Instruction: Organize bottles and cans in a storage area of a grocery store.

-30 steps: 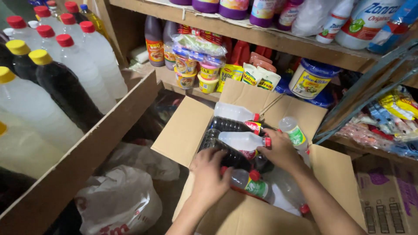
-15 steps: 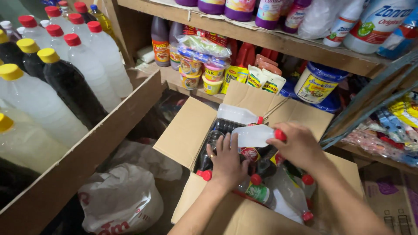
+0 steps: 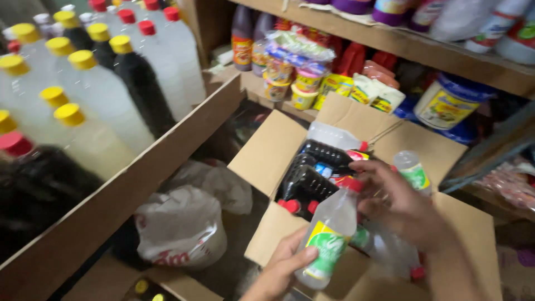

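Note:
My left hand (image 3: 287, 268) grips a clear plastic bottle (image 3: 330, 233) with a red cap and a green and yellow label, held upright over the near edge of an open cardboard box (image 3: 267, 150). My right hand (image 3: 398, 206) is spread over the box beside the bottle's neck, its fingers near the red cap; whether it touches the bottle I cannot tell. Inside the box lie several dark bottles (image 3: 312, 184) and clear bottles (image 3: 334, 135) with red caps. Another clear bottle with a green label (image 3: 412, 170) pokes up behind my right hand.
A wooden shelf (image 3: 139, 184) on the left holds several large clear and dark bottles with yellow and red caps. Shelves at the back carry small jars, pouches and a blue-lidded tub (image 3: 448, 103). White plastic bags (image 3: 181, 226) lie on the floor left of the box.
The clear bottle came up out of the box and toward me, from lying sideways in my right hand to standing upright in my left. The view has swung left.

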